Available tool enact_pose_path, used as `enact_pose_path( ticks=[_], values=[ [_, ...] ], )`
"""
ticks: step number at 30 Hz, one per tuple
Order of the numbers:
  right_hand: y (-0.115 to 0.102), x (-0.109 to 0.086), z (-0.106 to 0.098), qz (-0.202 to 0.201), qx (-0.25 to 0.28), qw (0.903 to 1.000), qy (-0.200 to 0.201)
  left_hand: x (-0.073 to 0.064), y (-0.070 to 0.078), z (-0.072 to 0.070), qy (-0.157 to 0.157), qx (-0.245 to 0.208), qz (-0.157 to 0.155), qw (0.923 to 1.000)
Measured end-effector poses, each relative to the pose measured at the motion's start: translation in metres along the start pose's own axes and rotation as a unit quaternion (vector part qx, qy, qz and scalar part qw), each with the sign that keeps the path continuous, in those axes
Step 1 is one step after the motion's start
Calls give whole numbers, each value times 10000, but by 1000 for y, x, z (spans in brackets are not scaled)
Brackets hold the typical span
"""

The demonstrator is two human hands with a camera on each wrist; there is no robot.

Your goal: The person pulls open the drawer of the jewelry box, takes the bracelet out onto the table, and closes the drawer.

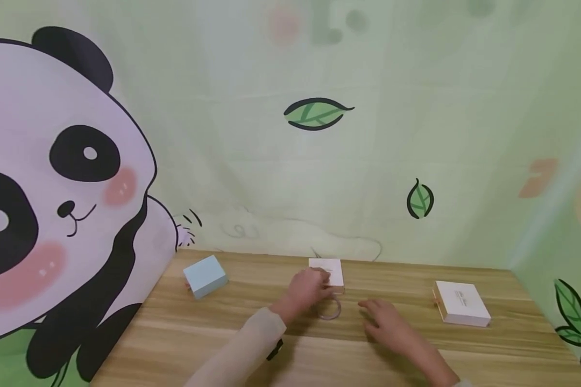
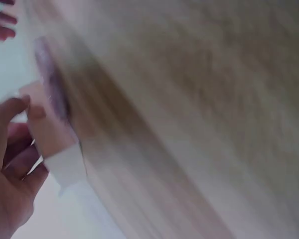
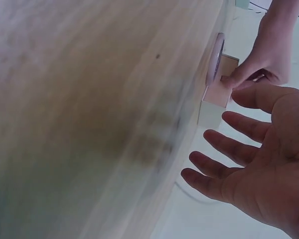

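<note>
- Your left hand [image 1: 310,287] is at the middle white box [image 1: 336,274], which stands at the far side of the table [image 1: 213,333]; from the head view its grip is partly hidden by the back of the hand.
- The left wrist view shows you what the head view hides: your thumb lies against the box's peach-coloured front, with the other fingers bent behind it, so the hand is narrow and holding that box.
- The right wrist view backs this up from the other side, with the thumb on the peach front and the fingers over the box.
- A pale purple ring [image 1: 329,318] lies flat on the table just on the near side of that box; the head view shows you its round outline, while both wrist views give it almost edge-on.
- Your right hand [image 1: 384,325] is wide and holds nothing, to the right of the ring and apart from it; the right wrist view shows its spread fingers and palm, the left wrist view only some blurred fingertips.
- Only the head view shows you the right-hand white box [image 1: 462,303], with print on its top.
- At the far left, the head view shows a light blue box [image 1: 205,275], set at an angle.
</note>
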State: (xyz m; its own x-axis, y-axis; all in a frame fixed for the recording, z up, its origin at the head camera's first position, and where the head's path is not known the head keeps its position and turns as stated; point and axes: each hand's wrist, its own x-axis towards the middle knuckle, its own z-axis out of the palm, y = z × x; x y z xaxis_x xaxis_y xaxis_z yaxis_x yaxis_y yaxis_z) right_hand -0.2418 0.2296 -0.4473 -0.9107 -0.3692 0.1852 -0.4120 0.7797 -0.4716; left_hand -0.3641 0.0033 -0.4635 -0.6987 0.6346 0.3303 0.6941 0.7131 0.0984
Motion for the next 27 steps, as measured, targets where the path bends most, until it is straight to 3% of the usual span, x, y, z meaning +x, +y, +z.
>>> enact_pose_path(
  ticks=[3, 7, 12, 20, 27],
  values=[
    [-2, 0, -4, -20, 42, 10000, 86, -1, -7, -7, -172, -216, 231, 9994],
    [-4, 0, -6, -133, 16, 9999, 65, -11, -11, -13, -277, -163, 539, 9980],
    [-5, -1, -7, -172, -25, 9998, 29, -26, -8, -23, -45, -272, 405, 9988],
    [-15, 1, -3, -318, -74, 9995, 0, -62, -14, -33, 146, 83, 373, 9992],
    [-33, 4, 4, -480, -77, 9987, -128, -90, -24, -43, 234, -35, 79, 9997]
  ],
)
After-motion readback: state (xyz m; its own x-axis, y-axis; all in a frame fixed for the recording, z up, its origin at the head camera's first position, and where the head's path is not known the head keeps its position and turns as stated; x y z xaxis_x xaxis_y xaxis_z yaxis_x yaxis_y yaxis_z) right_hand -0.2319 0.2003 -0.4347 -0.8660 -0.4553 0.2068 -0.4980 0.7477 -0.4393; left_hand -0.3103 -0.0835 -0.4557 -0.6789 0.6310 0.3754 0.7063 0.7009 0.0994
